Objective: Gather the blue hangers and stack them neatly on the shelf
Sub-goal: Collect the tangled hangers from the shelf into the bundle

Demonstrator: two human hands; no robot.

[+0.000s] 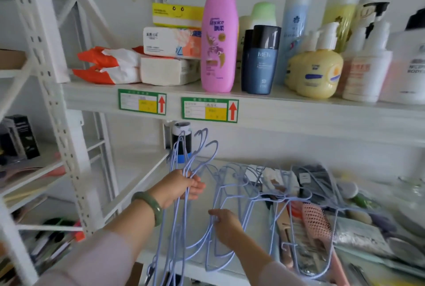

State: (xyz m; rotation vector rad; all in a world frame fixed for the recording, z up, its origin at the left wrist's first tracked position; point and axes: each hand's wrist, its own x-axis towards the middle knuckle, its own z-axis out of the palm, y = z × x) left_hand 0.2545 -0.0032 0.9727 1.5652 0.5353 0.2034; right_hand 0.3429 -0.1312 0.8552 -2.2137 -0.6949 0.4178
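My left hand [184, 185] grips a bunch of blue hangers [181, 193] in front of the lower shelf [142, 166], hooks up. My right hand [226, 224] pinches the wire of another hanger [220, 196] lying on that shelf's front edge, among more hangers and a pink hairbrush [318, 223]. Bottles and tissue packs crowd the white shelf above [299, 113].

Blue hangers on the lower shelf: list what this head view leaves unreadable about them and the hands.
- Held hangers: count unclear; wires overlap, lower ends leave the bottom edge.
- Loose hangers: count unclear; tangled, motion-blurred, lying over a pink brush and packets.
- Left hand: fingertips curl behind the wires.
- Right hand: touching a hanger; whether it has closed on it is not clear.
- Green shelf labels: print too small.
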